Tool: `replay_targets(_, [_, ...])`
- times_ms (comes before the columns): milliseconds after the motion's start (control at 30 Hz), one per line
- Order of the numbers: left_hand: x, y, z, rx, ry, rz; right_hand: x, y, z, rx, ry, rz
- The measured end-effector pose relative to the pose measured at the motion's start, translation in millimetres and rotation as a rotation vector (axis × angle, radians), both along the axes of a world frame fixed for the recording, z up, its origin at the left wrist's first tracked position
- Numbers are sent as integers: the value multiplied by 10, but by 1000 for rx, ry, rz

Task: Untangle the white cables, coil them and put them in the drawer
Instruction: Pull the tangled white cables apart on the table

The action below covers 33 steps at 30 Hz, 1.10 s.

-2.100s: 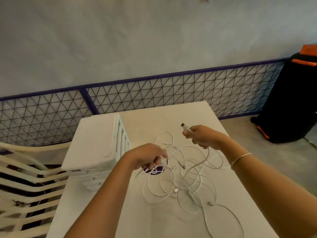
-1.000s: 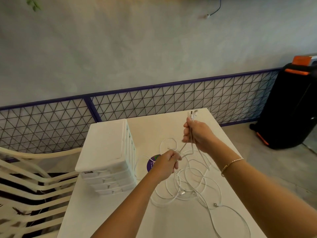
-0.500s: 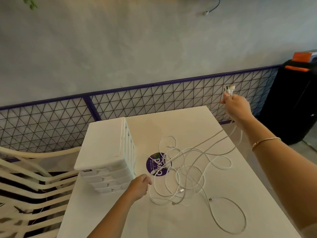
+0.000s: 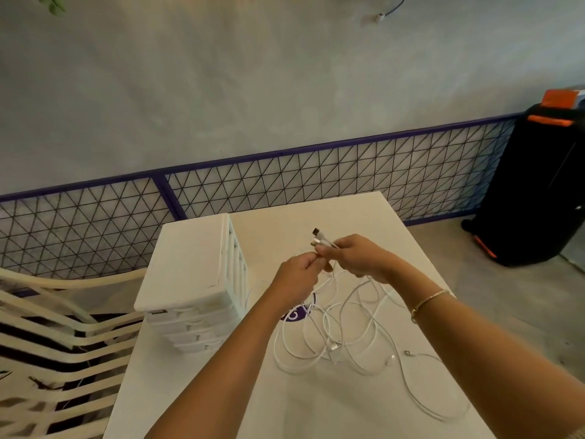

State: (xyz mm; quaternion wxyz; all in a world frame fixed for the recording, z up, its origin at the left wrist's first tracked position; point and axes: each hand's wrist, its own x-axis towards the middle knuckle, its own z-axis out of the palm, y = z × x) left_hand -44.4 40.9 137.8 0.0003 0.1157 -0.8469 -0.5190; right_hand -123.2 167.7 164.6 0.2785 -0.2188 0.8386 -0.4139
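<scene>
Thin white cables lie in tangled loops on the white table, partly over a purple sticker. My right hand grips the cable ends above the table, and two plugs stick out past its fingers. My left hand is just left of it, its fingers curled and pinching the cable by those plugs. Cable strands hang from both hands down to the pile. A white drawer unit stands on the table's left side, its stacked drawers pushed in.
A cream slatted chair stands left of the table. Behind runs a black mesh fence with a purple frame below a grey wall. A black case with orange trim stands on the floor at right. Loose cable trails toward the table's right edge.
My right hand came back from far right and up to the table's middle with the plugs. My left hand rose from the table by the drawer unit and met it.
</scene>
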Motion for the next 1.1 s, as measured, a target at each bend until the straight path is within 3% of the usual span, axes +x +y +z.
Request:
replay_targets(133, [56, -67, -103, 40, -41, 33, -95, 128, 30, 128, 104, -29])
replay_targets(267, [175, -189, -417, 136, -181, 88, -350, 383, 98, 42, 184, -296])
replay_targets(467, [435, -390, -827, -46, -313, 68, -660, 690, 184, 162, 405, -495])
replay_targets(733, [456, -384, -830, -106, -231, 118, -789, 893, 141, 234, 468, -815])
replay_targets(833, [297, -223, -543, -104, -136, 63, -693, 781, 107, 356, 413, -740])
replay_targets(967, [62, 27, -104, -117, -3, -65, -419, 420, 169, 232, 461, -393])
replay_targets(1100, [-132, 141, 168, -160, 95, -29, -106, 122, 233, 54, 139, -49])
